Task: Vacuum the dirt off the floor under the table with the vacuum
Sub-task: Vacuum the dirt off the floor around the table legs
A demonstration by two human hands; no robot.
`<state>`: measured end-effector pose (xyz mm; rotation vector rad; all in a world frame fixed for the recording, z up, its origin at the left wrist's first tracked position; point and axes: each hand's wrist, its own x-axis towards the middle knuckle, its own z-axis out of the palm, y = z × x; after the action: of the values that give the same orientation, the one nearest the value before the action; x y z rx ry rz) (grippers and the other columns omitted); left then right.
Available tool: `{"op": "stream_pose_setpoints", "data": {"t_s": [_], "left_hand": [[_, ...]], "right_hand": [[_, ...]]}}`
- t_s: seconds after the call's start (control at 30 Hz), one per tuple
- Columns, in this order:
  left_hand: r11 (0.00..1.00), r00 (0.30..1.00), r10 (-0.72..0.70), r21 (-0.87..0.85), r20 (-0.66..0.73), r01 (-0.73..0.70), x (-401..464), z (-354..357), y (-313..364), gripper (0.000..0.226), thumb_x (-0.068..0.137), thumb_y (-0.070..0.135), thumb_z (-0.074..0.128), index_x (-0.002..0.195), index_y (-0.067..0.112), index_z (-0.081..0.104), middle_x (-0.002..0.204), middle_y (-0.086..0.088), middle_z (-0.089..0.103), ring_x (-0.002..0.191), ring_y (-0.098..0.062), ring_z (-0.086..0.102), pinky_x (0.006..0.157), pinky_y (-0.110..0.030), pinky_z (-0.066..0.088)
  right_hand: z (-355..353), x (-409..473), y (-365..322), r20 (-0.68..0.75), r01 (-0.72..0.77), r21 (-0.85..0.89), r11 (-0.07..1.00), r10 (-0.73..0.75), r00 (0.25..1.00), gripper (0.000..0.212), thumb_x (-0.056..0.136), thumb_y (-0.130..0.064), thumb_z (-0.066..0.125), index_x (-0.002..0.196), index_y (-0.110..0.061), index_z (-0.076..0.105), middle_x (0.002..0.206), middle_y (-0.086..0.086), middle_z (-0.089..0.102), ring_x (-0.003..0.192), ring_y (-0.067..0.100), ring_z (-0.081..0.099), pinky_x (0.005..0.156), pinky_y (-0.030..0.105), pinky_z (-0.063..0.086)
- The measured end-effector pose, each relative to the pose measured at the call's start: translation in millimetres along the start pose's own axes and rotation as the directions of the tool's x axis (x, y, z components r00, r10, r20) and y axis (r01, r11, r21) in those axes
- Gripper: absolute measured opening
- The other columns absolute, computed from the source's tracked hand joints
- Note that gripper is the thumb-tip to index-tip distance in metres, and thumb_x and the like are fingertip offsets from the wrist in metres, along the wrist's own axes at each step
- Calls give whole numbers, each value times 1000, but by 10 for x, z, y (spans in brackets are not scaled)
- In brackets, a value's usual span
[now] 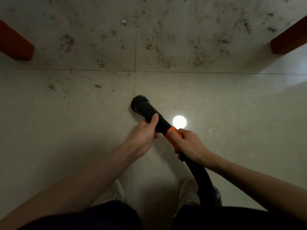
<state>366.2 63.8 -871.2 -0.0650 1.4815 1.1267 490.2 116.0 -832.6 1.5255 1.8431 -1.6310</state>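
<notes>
We find the vacuum's black nozzle (140, 104) set down on the floor (66, 146) at the joint between tiles, its bristled round brush head pointing away from the person. The left hand (146, 133) is wrapped round the black tube just behind the head, thumb laid along the top. The right hand (187, 143) grasps the orange collar (174, 136) where the tube meets the hose (201, 176), its fingers curled about it; the hose runs back past the person's right knee.

We judge the sweeping step to be under way but far from done — the tiles around and behind the nozzle look clean, while the dirt (166, 47) lies thickly scattered ahead. Scattered clumps also sit ahead and to the left (98, 86), near the head.

The next move, in our view, calls for pushing the head forward across the tile joint and working it side to side between the two red-brown table legs, left (16, 45) and right (289, 40), keeping the bristles flat on the floor.

The floor is pale polished tile, dimly lit — a round lamp reflection (179, 122) shines just beside the tube. A small pale scrap (123, 22) lies among the far dirt. The person's pale shoes show at the bottom of the view.
</notes>
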Motion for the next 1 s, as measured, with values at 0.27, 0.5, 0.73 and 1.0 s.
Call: {"op": "stream_pose_setpoints", "data": {"t_s": [0.27,0.5,0.73,1.0], "left_hand": [[976,980,-148,181,130,123,-57,338,-390,41,98,31,48,131,8,44,124,-10,60,105,-22,60,68,-25,38],[936,947,-249,304,205,180,-61,762,-616,40,96,33,52,124,5,50,119,-14,61,93,-21,55,67,-23,38],[941,965,-177,320,191,110,3,935,-506,46,93,35,55,125,2,49,107,-9,62,76,-15,55,61,-22,39],[976,985,-164,153,44,156,-78,528,-575,26,92,34,57,102,10,57,88,-6,61,71,-15,53,64,-25,41]], "right_hand": [[-113,-140,294,-10,-163,-80,983,162,987,37,99,-48,34,91,-15,50,68,5,59,47,14,57,46,23,50],[-289,-358,731,-87,-245,35,969,247,965,44,98,-48,34,87,-11,56,62,6,59,41,13,55,42,21,47],[-403,-297,693,-178,-229,109,967,246,953,48,98,-47,37,86,-5,57,62,9,58,42,18,56,40,24,46],[-313,-169,498,178,-256,131,958,231,956,53,99,-51,33,93,-4,56,56,6,57,42,16,55,44,25,48]]}}
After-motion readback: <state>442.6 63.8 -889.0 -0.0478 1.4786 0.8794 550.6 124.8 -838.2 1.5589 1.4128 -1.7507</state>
